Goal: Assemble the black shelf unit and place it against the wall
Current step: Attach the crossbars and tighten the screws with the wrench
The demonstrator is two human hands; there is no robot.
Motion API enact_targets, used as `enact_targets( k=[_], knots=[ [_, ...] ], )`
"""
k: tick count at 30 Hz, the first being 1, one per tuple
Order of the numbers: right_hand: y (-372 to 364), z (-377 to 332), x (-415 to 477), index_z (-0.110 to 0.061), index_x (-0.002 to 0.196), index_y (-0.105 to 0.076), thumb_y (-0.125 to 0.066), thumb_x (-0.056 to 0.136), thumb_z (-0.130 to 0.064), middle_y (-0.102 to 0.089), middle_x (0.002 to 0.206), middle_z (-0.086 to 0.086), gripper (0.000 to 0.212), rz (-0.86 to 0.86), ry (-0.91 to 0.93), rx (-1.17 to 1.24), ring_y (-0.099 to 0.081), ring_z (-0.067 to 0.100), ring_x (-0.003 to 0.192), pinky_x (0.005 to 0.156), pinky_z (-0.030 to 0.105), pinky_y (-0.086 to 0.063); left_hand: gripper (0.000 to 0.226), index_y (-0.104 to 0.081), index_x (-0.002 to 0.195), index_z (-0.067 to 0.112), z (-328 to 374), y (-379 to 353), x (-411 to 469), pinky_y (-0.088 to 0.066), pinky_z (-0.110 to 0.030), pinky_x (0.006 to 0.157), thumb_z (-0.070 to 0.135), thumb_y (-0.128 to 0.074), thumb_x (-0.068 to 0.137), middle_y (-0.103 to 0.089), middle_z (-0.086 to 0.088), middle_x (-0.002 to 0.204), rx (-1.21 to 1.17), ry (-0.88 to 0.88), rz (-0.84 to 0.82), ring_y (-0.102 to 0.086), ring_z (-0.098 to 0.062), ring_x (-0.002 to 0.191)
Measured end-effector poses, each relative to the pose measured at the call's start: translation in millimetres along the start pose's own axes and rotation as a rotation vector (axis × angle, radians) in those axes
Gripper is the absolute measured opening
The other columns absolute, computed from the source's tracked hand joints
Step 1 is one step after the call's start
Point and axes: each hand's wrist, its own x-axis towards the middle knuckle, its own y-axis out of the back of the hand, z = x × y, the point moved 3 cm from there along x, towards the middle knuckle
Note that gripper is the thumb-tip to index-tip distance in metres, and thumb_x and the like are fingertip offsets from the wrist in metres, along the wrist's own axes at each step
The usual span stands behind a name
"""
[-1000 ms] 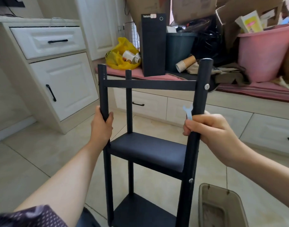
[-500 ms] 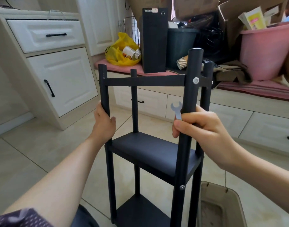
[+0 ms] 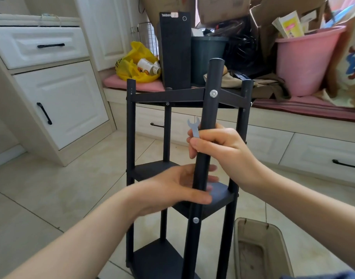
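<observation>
1. Head view, the task's thing: the black shelf unit point(image 3: 130, 137) stands upright on the tiled floor point(image 3: 51, 188) right in front of you, one corner turned toward you. Four round posts carry a top shelf, a middle shelf and a bottom shelf. Two silver bolt heads show on the nearest post.
2. Head view, your right hand point(image 3: 223, 150): the fingers are curled round the nearest post between the top and middle shelves, in a firm grip. The same fingers pin a small silver wrench point(image 3: 194, 128) against the post, with its open end pointing up.
3. Head view, your left hand point(image 3: 178, 188): it sits just below the right hand, at the level of the middle shelf. The fingers stretch nearly straight behind the post and the thumb crosses in front of it. The hand is blurred and does not clasp the post.
4. Head view, surroundings: a white cabinet point(image 3: 61, 101) with black handles stands to the left. Behind the unit runs a low bench with a pink cushion point(image 3: 305, 107). On it are a yellow bag point(image 3: 132, 63), a black computer tower point(image 3: 175, 53), a dark bin point(image 3: 206, 57) and a pink bucket point(image 3: 305, 59).
5. Head view, floor: a brownish plastic tub point(image 3: 261, 250) lies just right of the unit's base.
</observation>
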Motion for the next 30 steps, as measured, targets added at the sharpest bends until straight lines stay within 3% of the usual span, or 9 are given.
enact_targets(
  k=[2,5,7,9,13,17,21,25,30],
  knots=[
    [1.6,-0.2,0.9,-0.009,0.064,-0.069,-0.059,0.089,-0.022,-0.06,0.093,0.016,0.03,0.004,-0.006,0.012,-0.057,0.027,0.104,0.093,0.038,-0.048,0.051,-0.058,0.127,0.014,2.8,-11.6,3.4,-0.05,-0.042,0.105,0.022,-0.079,0.081,-0.074,-0.002,0.117,-0.06,-0.038,0.074,-0.069,-0.022,0.113],
    [1.6,-2.5,-0.3,-0.005,0.065,-0.068,-0.058,0.095,-0.008,-0.061,0.087,0.021,0.032,0.014,-0.026,0.038,-0.059,0.018,0.092,0.076,0.019,-0.049,0.016,-0.06,0.093,0.01,2.1,-23.6,8.2,-0.058,-0.035,0.086,0.022,-0.072,0.092,-0.069,-0.007,0.071,-0.06,-0.104,0.305,-0.067,-0.022,0.073],
    [1.5,-3.9,-1.6,-0.006,0.065,-0.068,-0.057,0.096,-0.006,-0.061,0.078,0.011,0.033,0.03,-0.03,-0.004,-0.055,0.004,0.082,0.074,0.013,-0.044,0.021,-0.053,0.081,0.013,-1.0,-30.0,11.0,-0.057,-0.03,0.073,0.023,-0.065,0.096,-0.055,-0.004,0.057,-0.038,-0.144,0.397,-0.055,-0.018,0.059],
    [3.3,-2.8,-1.7,-0.006,0.064,-0.068,-0.059,0.095,-0.013,-0.06,0.075,0.007,0.033,0.061,-0.031,-0.03,-0.054,0.005,0.079,0.072,0.014,-0.044,0.022,-0.051,0.082,0.014,-2.2,-32.5,14.3,-0.054,-0.029,0.07,0.023,-0.064,0.097,-0.049,-0.004,0.056,-0.067,-0.17,0.377,-0.049,-0.016,0.055],
    [7.5,-0.7,-1.0,-0.007,0.066,-0.069,-0.056,0.089,-0.026,-0.061,0.076,0.015,0.033,0.108,-0.019,-0.039,-0.058,0.018,0.077,0.075,0.029,-0.05,0.02,-0.051,0.086,0.011,0.7,-31.5,16.4,-0.052,-0.031,0.068,0.021,-0.064,0.097,-0.048,-0.006,0.06,-0.075,-0.209,0.287,-0.047,-0.018,0.057],
    [9.4,-7.7,-0.6,-0.004,0.07,-0.069,-0.057,0.098,-0.015,-0.063,0.077,0.015,0.032,0.105,0.022,-0.02,-0.06,0.023,0.075,0.071,0.028,-0.051,0.02,-0.05,0.083,0.011,4.8,-33.5,14.8,-0.049,-0.032,0.063,0.018,-0.063,0.097,-0.047,-0.004,0.061,-0.137,-0.245,0.252,-0.045,-0.016,0.053],
    [10.7,-12.6,4.0,-0.004,0.073,-0.07,-0.056,0.099,-0.011,-0.063,0.073,0.0,0.03,0.113,0.015,0.076,-0.059,0.012,0.072,0.067,0.02,-0.048,0.025,-0.049,0.088,0.009,11.0,-38.3,11.9,-0.047,-0.028,0.056,0.025,-0.068,0.088,-0.043,-0.001,0.061,-0.277,-0.247,0.199,-0.041,-0.015,0.051],
    [10.5,-8.3,5.7,-0.004,0.077,-0.072,-0.056,0.099,-0.012,-0.065,0.083,0.016,0.028,0.137,0.011,0.088,-0.061,0.018,0.078,0.076,0.03,-0.054,0.035,-0.047,0.087,0.009,13.7,-43.4,13.0,-0.042,-0.027,0.05,0.036,-0.068,0.077,-0.039,0.0,0.057,-0.348,-0.222,0.244,-0.036,-0.014,0.046],
    [14.2,0.0,4.7,-0.005,0.079,-0.074,-0.056,0.098,-0.011,-0.07,0.093,0.016,0.027,0.12,-0.088,0.127,-0.065,0.026,0.097,0.088,0.041,-0.056,0.036,-0.041,0.074,0.014,9.2,-43.3,17.0,-0.032,-0.024,0.04,0.03,-0.068,0.093,-0.032,0.0,0.052,-0.353,-0.14,0.42,-0.029,-0.013,0.04]
  ],
)
